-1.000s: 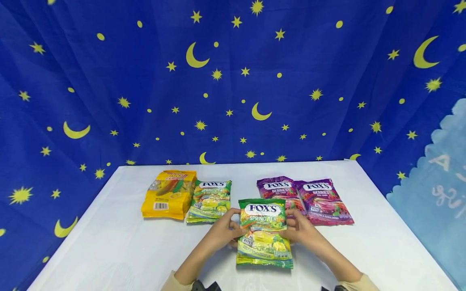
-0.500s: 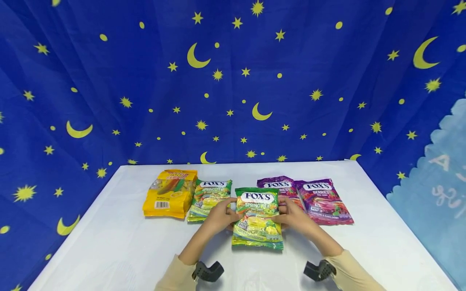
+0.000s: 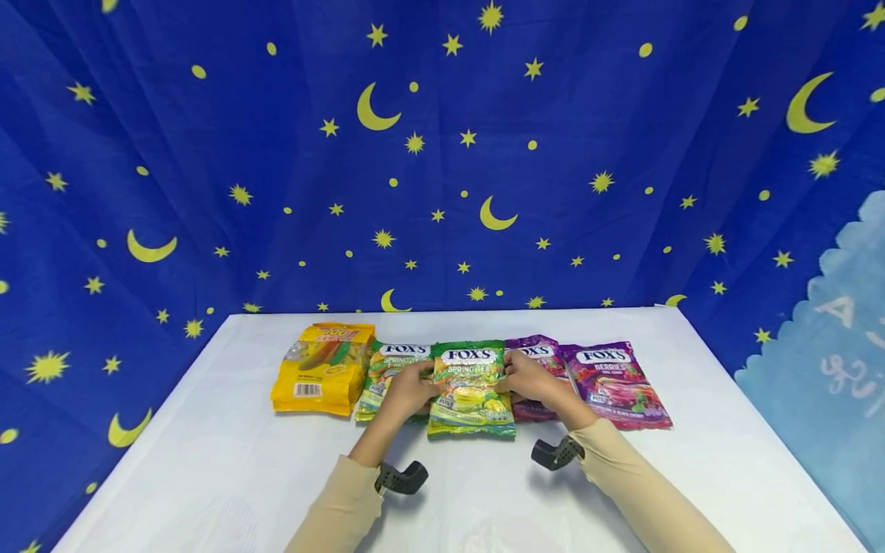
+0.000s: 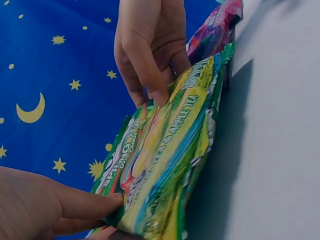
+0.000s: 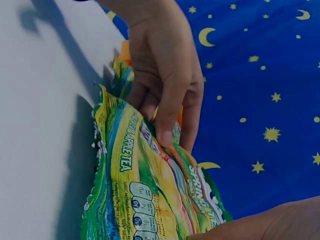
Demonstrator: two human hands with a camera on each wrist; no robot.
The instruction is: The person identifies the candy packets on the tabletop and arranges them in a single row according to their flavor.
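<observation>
Both hands hold one green bag (image 3: 472, 388) by its side edges: the left hand (image 3: 408, 390) pinches the left edge, thumb on the face and fingers (image 4: 85, 207) curled under, and the right hand (image 3: 527, 378) pinches the right edge the same way. The bag sits between the two sets of fingers, its lower edge at or just above the worktop (image 3: 207, 468); I cannot tell whether it touches.

This looks like the placing step, the bag being set into the row. The next move calls for lowering it flat and easing both pinches off without dragging its neighbours.

Count: two green bags, the other (image 3: 387, 369) just beyond the left fingers; two purple bags (image 3: 615, 384), one partly under the right fingers; one yellow bag (image 3: 321, 369) well left.
</observation>
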